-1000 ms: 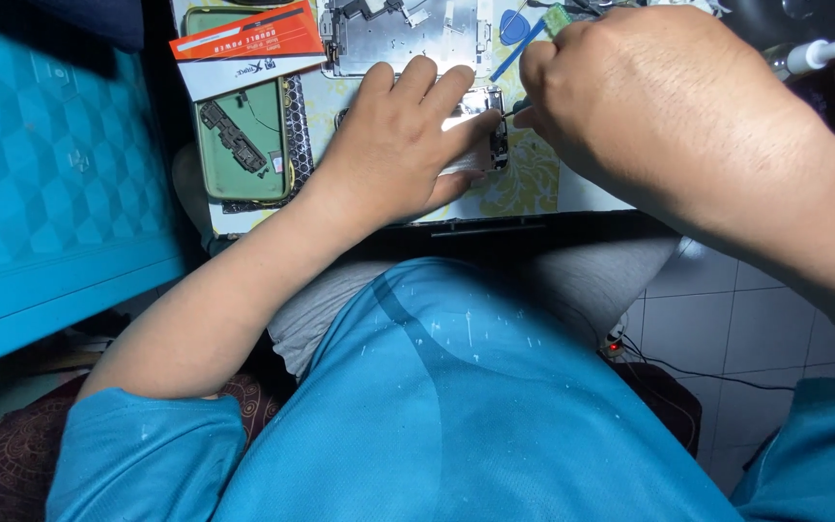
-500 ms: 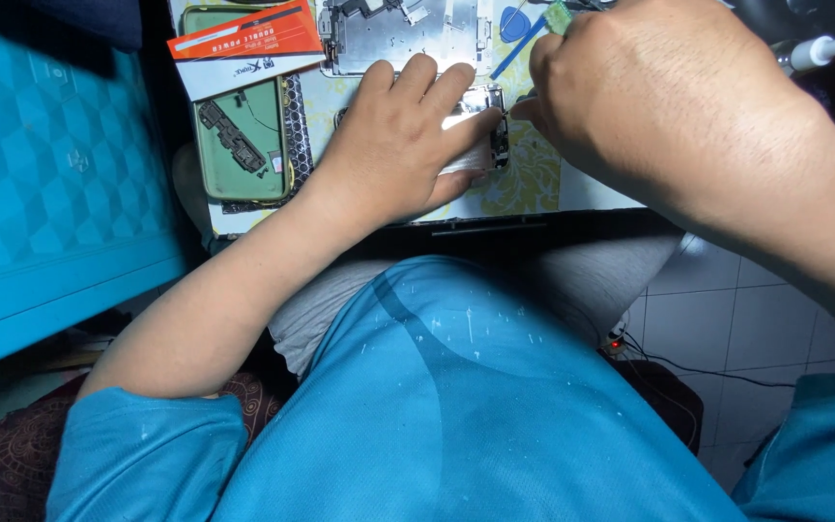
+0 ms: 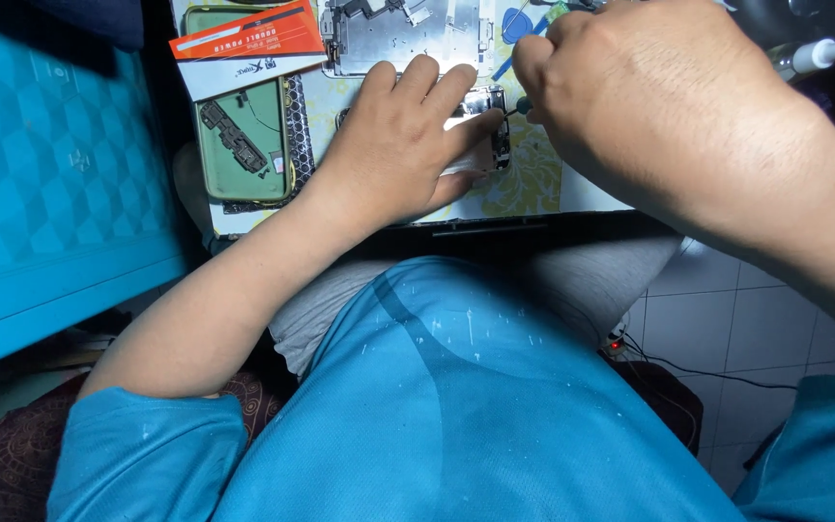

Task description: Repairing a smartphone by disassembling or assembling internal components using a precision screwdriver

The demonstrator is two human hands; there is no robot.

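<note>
The left hand [image 3: 408, 145] lies flat on an opened phone [image 3: 487, 126] near the front edge of the bench [image 3: 533, 198]. Its fingers are spread and press down on the phone, most likely so it cannot slide while it is being worked on. The hand is not closed around anything; it just pushes from above.

The right hand [image 3: 649, 106] is curled shut around a thin tool [image 3: 514, 108], probably a small screwdriver. Only the dark tip shows, sticking out past the knuckles. The tip points at the right side of the phone, just beside the left fingertips. Holding the tool so near its tip gives a steady grip for tiny parts.

Further back on the bench lies a shiny metal phone plate [image 3: 398, 34]. Near the left edge sits a green phone case [image 3: 242, 145] with a small black part lying inside it, maybe kept there so it does not get lost. An orange and white packet [image 3: 248, 53] rests partly over the top of the case. A blue pick [image 3: 514, 24] lies by the back edge. A white nozzle tip [image 3: 823, 53] shows at the far right.
</note>
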